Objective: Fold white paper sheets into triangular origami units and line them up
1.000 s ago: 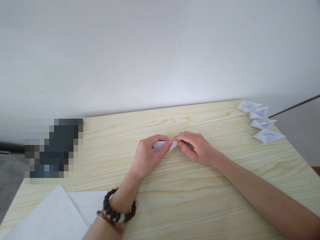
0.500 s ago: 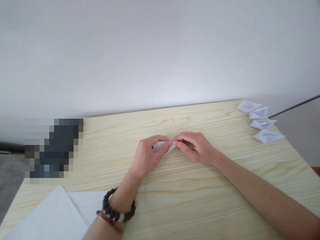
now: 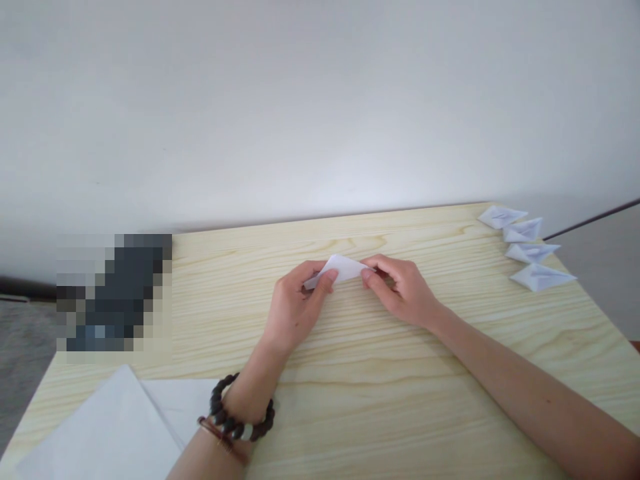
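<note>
A small piece of folded white paper [image 3: 345, 268] is held between my two hands, just above the middle of the table. My left hand [image 3: 300, 297] pinches its left part, thumb on the near face and fingers behind. At the paper's pointed right end, my right hand [image 3: 400, 287] grips the tip between thumb and forefinger. The paper's upper corner points away from me. Part of its left side is hidden by my left thumb and fingers.
Several folded white paper boats [image 3: 543, 277] line the right edge of the wood-grain table [image 3: 400, 400]. White sheets [image 3: 110, 427] lie at the near left. A blurred-out dark object [image 3: 125, 293] lies at the far left. Behind the table rises a pale wall [image 3: 320, 107].
The folded paper has turned so that more of its face shows. My hands have moved apart a little, the right one sliding outward to the paper's right tip.
</note>
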`<state>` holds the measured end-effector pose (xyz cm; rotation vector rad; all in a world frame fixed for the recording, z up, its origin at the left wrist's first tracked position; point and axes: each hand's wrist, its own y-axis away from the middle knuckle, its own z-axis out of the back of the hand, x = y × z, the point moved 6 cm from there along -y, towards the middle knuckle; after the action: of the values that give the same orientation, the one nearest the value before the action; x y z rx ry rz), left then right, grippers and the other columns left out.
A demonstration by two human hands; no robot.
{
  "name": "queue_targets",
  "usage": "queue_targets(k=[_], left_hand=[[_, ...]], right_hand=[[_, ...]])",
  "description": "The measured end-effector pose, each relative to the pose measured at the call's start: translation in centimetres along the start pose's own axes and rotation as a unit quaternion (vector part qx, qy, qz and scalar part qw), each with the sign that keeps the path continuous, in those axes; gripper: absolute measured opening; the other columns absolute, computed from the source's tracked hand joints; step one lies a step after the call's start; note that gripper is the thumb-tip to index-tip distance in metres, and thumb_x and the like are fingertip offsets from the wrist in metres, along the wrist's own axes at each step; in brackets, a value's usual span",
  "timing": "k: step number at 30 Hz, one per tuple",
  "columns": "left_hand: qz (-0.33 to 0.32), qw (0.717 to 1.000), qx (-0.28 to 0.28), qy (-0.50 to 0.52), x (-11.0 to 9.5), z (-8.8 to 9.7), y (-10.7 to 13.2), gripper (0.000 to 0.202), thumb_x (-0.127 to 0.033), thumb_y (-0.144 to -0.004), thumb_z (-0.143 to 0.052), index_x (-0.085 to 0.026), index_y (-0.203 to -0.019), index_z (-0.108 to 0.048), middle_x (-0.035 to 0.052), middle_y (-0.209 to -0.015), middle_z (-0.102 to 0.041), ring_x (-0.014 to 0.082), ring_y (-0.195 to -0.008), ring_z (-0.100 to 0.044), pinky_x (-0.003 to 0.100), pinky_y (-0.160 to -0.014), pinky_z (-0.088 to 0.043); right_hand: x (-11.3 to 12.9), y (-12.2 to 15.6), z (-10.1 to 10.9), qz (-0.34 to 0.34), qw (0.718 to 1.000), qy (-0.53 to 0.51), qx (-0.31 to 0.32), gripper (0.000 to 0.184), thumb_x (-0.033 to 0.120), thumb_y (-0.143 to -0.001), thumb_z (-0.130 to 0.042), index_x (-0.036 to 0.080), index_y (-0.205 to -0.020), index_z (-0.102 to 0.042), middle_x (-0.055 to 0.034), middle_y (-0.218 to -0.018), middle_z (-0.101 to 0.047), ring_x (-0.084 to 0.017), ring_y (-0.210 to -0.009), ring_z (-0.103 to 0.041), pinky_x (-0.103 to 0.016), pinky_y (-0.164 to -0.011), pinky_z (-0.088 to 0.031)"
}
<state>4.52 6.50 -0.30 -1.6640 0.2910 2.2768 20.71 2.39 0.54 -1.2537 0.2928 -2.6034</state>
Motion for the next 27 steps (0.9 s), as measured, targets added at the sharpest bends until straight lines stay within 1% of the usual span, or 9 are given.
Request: queue_targets(k=[4,6,8,10,13,15,17,21,27], left_hand=[[0.012,0.996,-0.055,0.069,0.7,0.9,-0.4,0.031,-0.033,-0.078,-0.067,-0.017,-0.105,-0.065,0.0016,-0.085,-0.068,0.0092,-0.060,-0.056,0.021,-0.057,-0.047],[0.007,0.992,-0.067,0.103,1.1,1.2,-0.5,0.037,-0.031,-0.076,-0.070,-0.017,-0.109,-0.063,0.0012,-0.085,-0.068,0.0094,-0.063,-0.058,0.021,-0.060,-0.049],[-0.001,0.993,-0.061,0.099,1.2,1.1,-0.6,0.034,-0.029,-0.076,-0.070,-0.018,-0.108,-0.064,0.0008,-0.085,-0.068,0.0100,-0.069,-0.061,0.021,-0.066,-0.050],[-0.006,0.996,-0.041,0.081,1.3,0.8,-0.5,0.028,-0.029,-0.077,-0.070,-0.019,-0.102,-0.064,0.0003,-0.084,-0.068,0.0104,-0.073,-0.062,0.021,-0.070,-0.050],[-0.011,0.996,-0.024,0.089,1.1,0.3,-0.2,0.019,-0.028,-0.078,-0.070,-0.019,-0.093,-0.060,-0.0009,-0.079,-0.069,0.0106,-0.071,-0.063,0.021,-0.069,-0.050],[-0.014,0.993,-0.029,0.111,1.0,0.3,-0.1,0.018,-0.026,-0.078,-0.070,-0.019,-0.086,-0.055,-0.0021,-0.075,-0.068,0.0100,-0.067,-0.062,0.021,-0.067,-0.050],[-0.016,0.992,-0.031,0.119,1.0,0.2,-0.1,0.017,-0.025,-0.078,-0.069,-0.019,-0.082,-0.053,-0.0027,-0.073,-0.066,0.0095,-0.066,-0.061,0.020,-0.066,-0.050],[-0.018,0.996,-0.026,0.084,0.9,0.2,-0.2,0.014,-0.025,-0.078,-0.070,-0.018,-0.082,-0.058,-0.0010,-0.075,-0.067,0.0104,-0.070,-0.063,0.021,-0.069,-0.050],[-0.031,0.998,-0.018,0.052,0.7,0.1,-0.3,0.014,-0.027,-0.077,-0.070,-0.017,-0.086,-0.064,0.0006,-0.083,-0.070,0.0120,-0.074,-0.066,0.021,-0.070,-0.052]], right_hand=[[-0.1,0.0,0.2,-0.011,1.000,-0.010,-0.014,0.016,0.023,-0.093,-0.045,0.018,-0.089,-0.060,0.0014,-0.065,-0.061,-0.010,-0.055,-0.054,-0.020,-0.048,-0.037],[-0.2,-0.1,0.4,-0.013,0.999,-0.009,-0.031,0.015,0.025,-0.092,-0.048,0.018,-0.088,-0.061,-0.0007,-0.071,-0.065,-0.012,-0.062,-0.058,-0.022,-0.054,-0.041],[0.0,-0.2,0.5,0.009,0.999,0.004,-0.040,0.013,0.026,-0.089,-0.053,0.017,-0.090,-0.062,-0.0040,-0.081,-0.067,-0.015,-0.073,-0.061,-0.025,-0.065,-0.045],[0.2,-0.2,0.5,0.032,0.999,0.015,-0.040,0.014,0.027,-0.087,-0.056,0.016,-0.095,-0.062,-0.0063,-0.089,-0.068,-0.017,-0.082,-0.062,-0.028,-0.072,-0.046],[-0.2,-0.1,0.5,0.015,0.999,0.005,-0.049,0.016,0.026,-0.088,-0.055,0.017,-0.100,-0.060,-0.0051,-0.087,-0.068,-0.016,-0.078,-0.063,-0.027,-0.069,-0.047],[-0.6,0.0,0.5,-0.009,0.998,-0.014,-0.060,0.015,0.026,-0.089,-0.054,0.018,-0.101,-0.058,-0.0034,-0.082,-0.067,-0.015,-0.072,-0.062,-0.025,-0.063,-0.046],[-0.7,0.1,0.5,-0.014,0.997,-0.038,-0.065,0.015,0.026,-0.089,-0.055,0.018,-0.102,-0.057,-0.0036,-0.085,-0.067,-0.015,-0.073,-0.063,-0.025,-0.064,-0.047],[-0.4,0.2,0.4,0.006,0.996,-0.068,-0.060,0.016,0.023,-0.088,-0.057,0.020,-0.104,-0.057,-0.0047,-0.099,-0.068,-0.014,-0.079,-0.063,-0.025,-0.068,-0.048],[0.0,0.1,0.5,0.050,0.994,-0.079,-0.048,0.007,0.021,-0.089,-0.056,0.020,-0.095,-0.057,-0.0037,-0.092,-0.066,-0.014,-0.078,-0.060,-0.025,-0.065,-0.046]])
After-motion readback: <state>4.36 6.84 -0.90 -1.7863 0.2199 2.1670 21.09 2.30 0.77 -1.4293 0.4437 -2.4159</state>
